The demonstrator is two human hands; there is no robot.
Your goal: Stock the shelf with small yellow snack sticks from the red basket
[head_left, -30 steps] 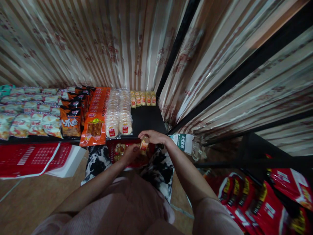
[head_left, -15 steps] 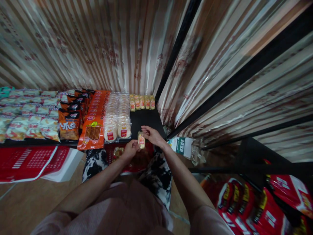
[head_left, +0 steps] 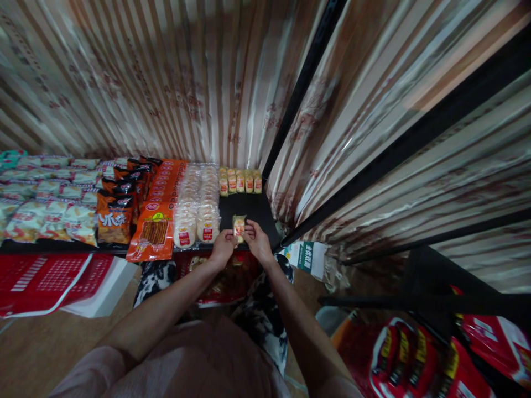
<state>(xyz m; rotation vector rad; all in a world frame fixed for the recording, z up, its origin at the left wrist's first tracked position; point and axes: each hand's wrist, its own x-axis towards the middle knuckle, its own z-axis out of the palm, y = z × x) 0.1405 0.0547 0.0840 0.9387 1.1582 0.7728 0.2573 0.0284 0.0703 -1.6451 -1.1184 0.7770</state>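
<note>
Between my hands is a small yellow snack packet [head_left: 239, 229] with a red label, held upright over the front of the black shelf [head_left: 265, 209]. My left hand [head_left: 224, 247] pinches its left side near the bottom. On its right side, the fingers of my right hand [head_left: 256, 241] are closed. A row of several matching yellow packets [head_left: 240, 182] stands farther back by the curtain. Left of the held packet lie two columns of round white crackers [head_left: 207, 224] in clear wrap.
Orange snack bags [head_left: 154, 229], brown-orange bags [head_left: 115, 216] and white bags [head_left: 52, 221] fill the shelf leftward. A red basket [head_left: 45, 279] stands below at left. Black poles [head_left: 305, 94] cross the striped curtain [head_left: 182, 72]. Red packages [head_left: 493, 337] lie at lower right.
The packet has gone from slightly tilted to upright and a little forward over the shelf. My right hand has come down beside it, its fingers now closer in. The view has shifted slightly.
</note>
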